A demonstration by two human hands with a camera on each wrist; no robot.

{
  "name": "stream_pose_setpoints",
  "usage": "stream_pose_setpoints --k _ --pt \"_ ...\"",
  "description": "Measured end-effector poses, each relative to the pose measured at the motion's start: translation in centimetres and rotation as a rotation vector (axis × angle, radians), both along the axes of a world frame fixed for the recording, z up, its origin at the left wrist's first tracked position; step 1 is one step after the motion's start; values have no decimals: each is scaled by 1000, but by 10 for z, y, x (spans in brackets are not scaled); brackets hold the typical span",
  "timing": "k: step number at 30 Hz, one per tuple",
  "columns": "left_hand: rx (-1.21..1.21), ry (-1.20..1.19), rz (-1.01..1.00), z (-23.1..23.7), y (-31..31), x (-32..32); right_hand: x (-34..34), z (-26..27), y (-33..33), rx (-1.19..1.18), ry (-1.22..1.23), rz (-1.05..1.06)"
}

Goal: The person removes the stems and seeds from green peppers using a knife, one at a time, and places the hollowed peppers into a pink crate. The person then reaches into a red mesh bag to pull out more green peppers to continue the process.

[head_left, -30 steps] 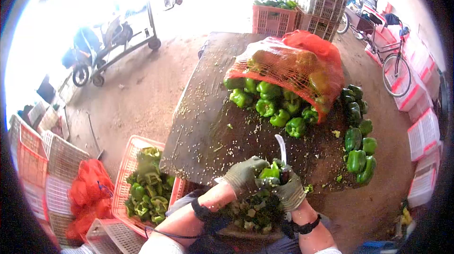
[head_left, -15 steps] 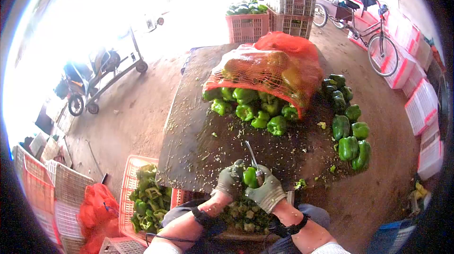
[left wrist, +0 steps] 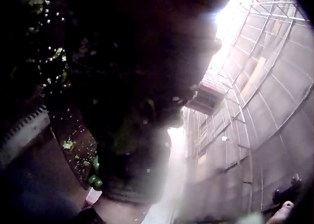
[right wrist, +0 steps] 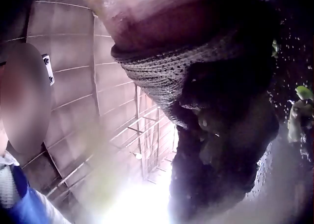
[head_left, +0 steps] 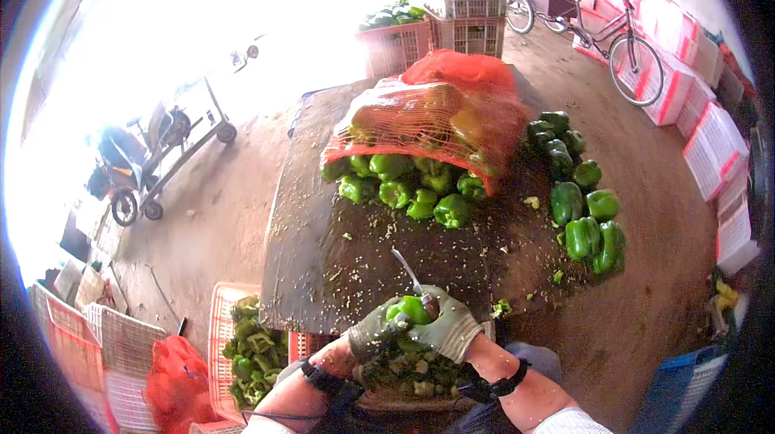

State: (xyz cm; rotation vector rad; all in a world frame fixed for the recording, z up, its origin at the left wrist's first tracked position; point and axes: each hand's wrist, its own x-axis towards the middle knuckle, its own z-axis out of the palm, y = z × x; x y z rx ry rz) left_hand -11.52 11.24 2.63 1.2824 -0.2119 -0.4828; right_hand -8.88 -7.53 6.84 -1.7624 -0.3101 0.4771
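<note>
Knife work on one green bell pepper [head_left: 410, 310], held up between the hands over the near edge of the desk [head_left: 303, 260]. Left hand [head_left: 371, 332], gloved: grip closed round the pepper's side. Right hand [head_left: 446, 329], gloved: grip closed round the handle of a knife [head_left: 408, 270], slim blade angled up and away. Step, as I judge it: trimming or coring, mid-piece. Whether the tool's near end is in the flesh, cannot tell; fingers cover it, and both wrist views are too dark there. Next move calls for a firm left grip, the pepper turned to suit the tool, and left fingertips kept off the cutting line. Below the hands, a heap of pepper pieces [head_left: 424, 369]; to the left, a plastic crate [head_left: 217, 353] holding cut peppers. Red mesh bag [head_left: 464, 103] on the desk, whole peppers [head_left: 452, 211] at its mouth. More peppers [head_left: 582, 239] lined along the right side. Pale seeds and scraps litter the surface. Nothing seen blocking the hands; the near edge and the heap limit room underneath, and wet skin could slip.
</note>
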Motion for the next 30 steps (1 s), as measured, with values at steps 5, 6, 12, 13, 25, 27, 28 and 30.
stream_pose_setpoints --k 5,6,12,13,25,27,28,30 --pt "57 83 195 17 -4 -2 6 6 0 25 -52 45" --pt "66 46 230 18 -6 0 8 5 1 48 -75 31" --pt "191 -84 412 17 -3 13 9 17 -1 218 -86 52" --pt "217 -85 452 22 -7 12 9 21 0 289 -65 59" --pt "368 -202 397 37 -13 -1 5 10 -6 206 -153 89" --pt "425 -303 383 38 -10 -2 2 15 -3 113 -254 64" --pt "301 -229 413 29 -9 -3 0 18 -1 68 -305 48" --pt "55 -83 462 19 -10 -1 -3 21 3 99 -262 57"
